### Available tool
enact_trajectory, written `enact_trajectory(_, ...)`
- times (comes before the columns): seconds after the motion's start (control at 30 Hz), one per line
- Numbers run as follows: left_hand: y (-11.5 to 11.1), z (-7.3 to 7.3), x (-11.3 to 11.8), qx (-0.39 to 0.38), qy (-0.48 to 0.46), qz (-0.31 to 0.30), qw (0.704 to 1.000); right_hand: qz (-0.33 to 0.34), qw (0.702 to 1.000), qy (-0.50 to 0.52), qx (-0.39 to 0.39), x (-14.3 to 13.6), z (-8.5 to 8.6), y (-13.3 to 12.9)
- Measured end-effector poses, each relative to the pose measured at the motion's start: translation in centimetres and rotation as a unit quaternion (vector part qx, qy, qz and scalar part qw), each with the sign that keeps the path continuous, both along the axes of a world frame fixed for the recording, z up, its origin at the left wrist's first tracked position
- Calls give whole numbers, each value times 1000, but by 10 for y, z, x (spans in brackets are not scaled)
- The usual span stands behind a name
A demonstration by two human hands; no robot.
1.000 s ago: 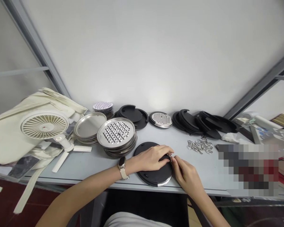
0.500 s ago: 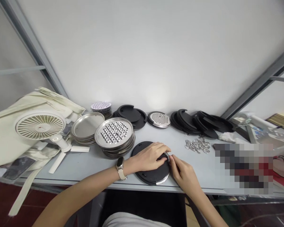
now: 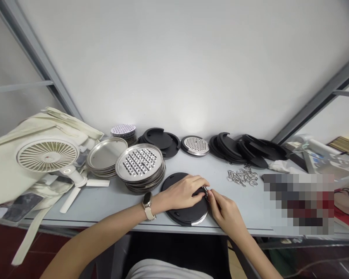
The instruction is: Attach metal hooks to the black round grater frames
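A black round disc [image 3: 189,213] with a silver metal rim along part of its edge lies flat near the table's front edge. Across its top rests my left hand [image 3: 184,192], wearing a watch, its thumb and fingers closed around the disc's right edge. A small shiny metal ring [image 3: 205,191] shows at that edge, between both hands. My right hand [image 3: 225,209] pinches this ring with thumb and forefinger; the fingertips partly hide it. Several loose wire rings [image 3: 242,176] lie in a pile farther back to the right.
To the left stand a stack of grater plates [image 3: 139,162], a stack of plain metal discs [image 3: 106,153] and a white fan [image 3: 48,155]. Along the wall are black round holders [image 3: 229,147] and a fitted perforated disc [image 3: 196,145]. A blurred patch [image 3: 302,201] covers the right side.
The metal ring at the disc's edge has turned slightly in my right fingers. Both hands stay almost in place, and the view has shifted very slightly.
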State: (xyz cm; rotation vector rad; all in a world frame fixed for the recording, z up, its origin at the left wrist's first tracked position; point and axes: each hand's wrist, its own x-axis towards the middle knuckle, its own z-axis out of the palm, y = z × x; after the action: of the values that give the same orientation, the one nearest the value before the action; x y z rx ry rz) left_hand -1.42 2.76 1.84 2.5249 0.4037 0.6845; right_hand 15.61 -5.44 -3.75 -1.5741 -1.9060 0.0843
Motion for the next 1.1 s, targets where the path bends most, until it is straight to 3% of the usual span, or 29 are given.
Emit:
enact_trajectory(0.47,0,-1,0,23,5,-7,1000,-3,1000,2,12,0,-1,0)
enact_trajectory(1.1,0,0,0,-8,14,-8,1000,-1,1000,8,1,0,2,-2)
